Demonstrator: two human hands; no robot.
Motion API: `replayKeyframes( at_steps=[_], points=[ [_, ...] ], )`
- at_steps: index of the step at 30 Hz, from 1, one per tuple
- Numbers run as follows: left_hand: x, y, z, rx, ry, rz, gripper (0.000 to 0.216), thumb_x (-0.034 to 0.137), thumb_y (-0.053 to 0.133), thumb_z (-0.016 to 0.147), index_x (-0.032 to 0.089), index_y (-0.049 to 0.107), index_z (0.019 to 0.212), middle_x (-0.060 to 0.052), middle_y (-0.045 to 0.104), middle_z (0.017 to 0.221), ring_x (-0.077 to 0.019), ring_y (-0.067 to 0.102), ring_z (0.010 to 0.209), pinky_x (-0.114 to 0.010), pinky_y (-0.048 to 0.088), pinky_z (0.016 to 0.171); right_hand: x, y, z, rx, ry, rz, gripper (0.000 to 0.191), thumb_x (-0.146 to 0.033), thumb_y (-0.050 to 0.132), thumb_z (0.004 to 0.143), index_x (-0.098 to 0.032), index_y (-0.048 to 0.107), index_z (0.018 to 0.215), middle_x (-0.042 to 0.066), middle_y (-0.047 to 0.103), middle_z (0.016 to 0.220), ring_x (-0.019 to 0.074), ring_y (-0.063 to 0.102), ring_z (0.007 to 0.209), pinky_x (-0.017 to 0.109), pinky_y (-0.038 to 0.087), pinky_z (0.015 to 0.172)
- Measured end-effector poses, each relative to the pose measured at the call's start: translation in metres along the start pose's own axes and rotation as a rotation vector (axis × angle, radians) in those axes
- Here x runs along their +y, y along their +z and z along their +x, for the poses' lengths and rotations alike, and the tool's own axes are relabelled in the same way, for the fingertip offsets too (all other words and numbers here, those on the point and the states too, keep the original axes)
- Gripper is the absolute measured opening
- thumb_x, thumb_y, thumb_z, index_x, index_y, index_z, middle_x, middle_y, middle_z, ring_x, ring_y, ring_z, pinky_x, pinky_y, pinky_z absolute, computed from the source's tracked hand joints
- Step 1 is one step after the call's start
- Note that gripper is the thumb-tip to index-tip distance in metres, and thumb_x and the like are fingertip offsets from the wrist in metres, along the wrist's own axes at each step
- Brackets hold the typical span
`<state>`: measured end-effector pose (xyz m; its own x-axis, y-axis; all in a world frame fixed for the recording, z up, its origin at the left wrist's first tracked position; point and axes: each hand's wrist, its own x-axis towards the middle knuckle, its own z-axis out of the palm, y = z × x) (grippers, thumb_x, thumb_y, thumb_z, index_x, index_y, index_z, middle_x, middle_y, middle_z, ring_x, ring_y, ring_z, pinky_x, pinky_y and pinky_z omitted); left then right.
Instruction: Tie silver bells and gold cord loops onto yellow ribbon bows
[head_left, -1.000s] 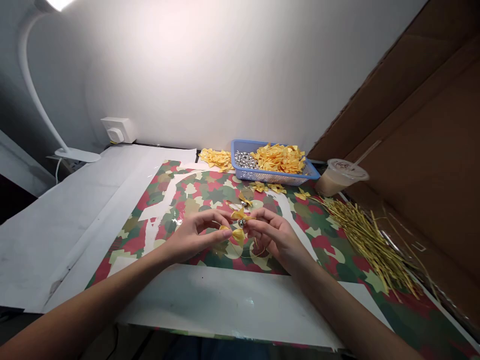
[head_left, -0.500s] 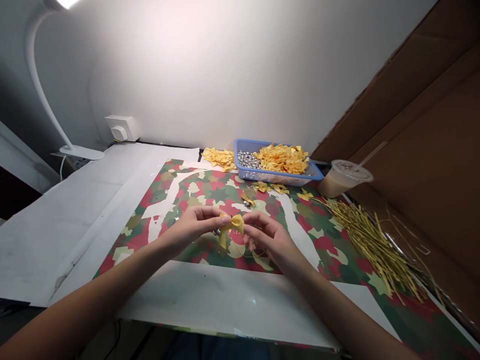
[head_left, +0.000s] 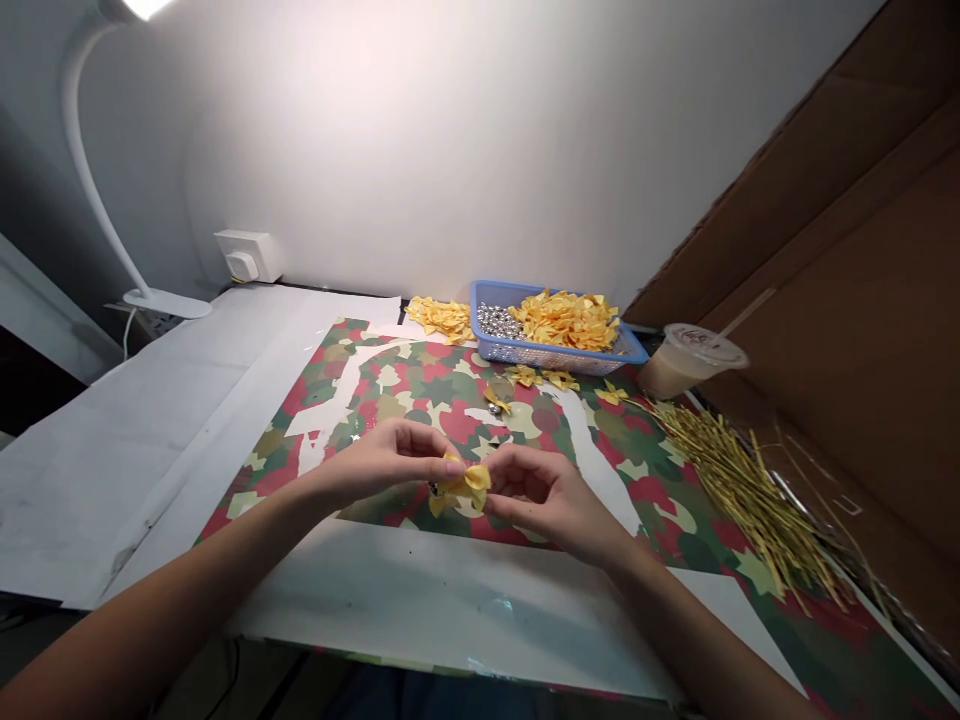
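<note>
My left hand [head_left: 390,463] and my right hand [head_left: 541,490] meet over the camouflage-patterned sheet [head_left: 360,390], both pinching a small yellow ribbon bow [head_left: 466,484] between their fingertips. The bow is crumpled between the thumbs and forefingers, just above the sheet. A small silver bell [head_left: 435,489] peeks out under the left fingers. Another yellow bow with a bell [head_left: 496,398] lies on the sheet a little beyond my hands.
A blue basket [head_left: 555,353] at the back holds yellow bows and silver bells. More bows [head_left: 441,317] lie left of it. A lidded drink cup [head_left: 686,358] and a bundle of gold twist ties [head_left: 742,480] are at right. A white lamp [head_left: 97,190] and wall socket [head_left: 247,256] are at left.
Both hands have come nearer and lower with the bow. The bow, spread out before, is now bunched between the fingertips.
</note>
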<state>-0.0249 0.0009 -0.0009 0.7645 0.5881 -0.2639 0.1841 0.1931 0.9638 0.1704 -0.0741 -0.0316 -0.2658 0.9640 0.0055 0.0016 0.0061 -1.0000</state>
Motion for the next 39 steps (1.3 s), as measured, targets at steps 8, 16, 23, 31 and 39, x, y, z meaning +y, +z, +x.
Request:
replayKeyframes(
  at_steps=[8, 16, 23, 31, 39],
  points=[
    [-0.002, -0.004, 0.003, 0.083, 0.078, -0.088, 0.017, 0.035, 0.073, 0.072, 0.019, 0.070, 0.069, 0.002, 0.058, 0.066, -0.0086, 0.050, 0.062, -0.021, 0.041, 0.061, 0.004, -0.007, 0.001, -0.016, -0.039, -0.324, 0.019, -0.038, 0.065, 0.081, -0.019, 0.066, 0.075, 0.001, 0.062, 0.073, 0.0104, 0.054, 0.059, 0.023, 0.042, 0.052],
    [-0.007, -0.008, 0.006, 0.123, 0.089, -0.105, 0.020, 0.037, 0.072, 0.073, 0.018, 0.068, 0.071, 0.003, 0.056, 0.066, -0.0083, 0.047, 0.063, -0.022, 0.037, 0.062, -0.011, -0.022, -0.007, -0.218, -0.048, -0.663, 0.010, -0.028, 0.059, 0.082, -0.019, 0.059, 0.077, 0.001, 0.058, 0.075, 0.0114, 0.049, 0.062, 0.023, 0.041, 0.055],
    [-0.009, -0.007, 0.006, 0.143, 0.050, -0.108, 0.020, 0.037, 0.073, 0.072, 0.017, 0.068, 0.072, 0.003, 0.056, 0.067, -0.0085, 0.047, 0.064, -0.022, 0.037, 0.064, -0.017, -0.019, -0.008, -0.301, -0.011, -0.801, 0.026, -0.038, 0.070, 0.074, -0.020, 0.051, 0.076, 0.000, 0.053, 0.081, 0.0143, 0.049, 0.073, 0.024, 0.040, 0.062],
    [-0.005, -0.004, 0.004, 0.151, 0.039, -0.086, 0.021, 0.037, 0.072, 0.072, 0.017, 0.067, 0.069, 0.004, 0.054, 0.065, -0.0088, 0.045, 0.063, -0.023, 0.036, 0.062, -0.014, -0.018, -0.006, -0.356, -0.105, -0.751, 0.028, -0.027, 0.046, 0.092, -0.019, 0.049, 0.066, 0.002, 0.056, 0.075, 0.0134, 0.049, 0.069, 0.024, 0.038, 0.060],
    [-0.004, -0.005, 0.003, 0.105, 0.067, -0.121, 0.019, 0.034, 0.072, 0.071, 0.016, 0.066, 0.069, 0.004, 0.055, 0.064, -0.0090, 0.046, 0.062, -0.023, 0.037, 0.062, -0.014, -0.022, -0.006, -0.145, -0.142, -0.588, 0.027, -0.037, 0.046, 0.092, -0.019, 0.059, 0.077, 0.002, 0.059, 0.070, 0.0125, 0.051, 0.062, 0.023, 0.040, 0.057]
  ],
)
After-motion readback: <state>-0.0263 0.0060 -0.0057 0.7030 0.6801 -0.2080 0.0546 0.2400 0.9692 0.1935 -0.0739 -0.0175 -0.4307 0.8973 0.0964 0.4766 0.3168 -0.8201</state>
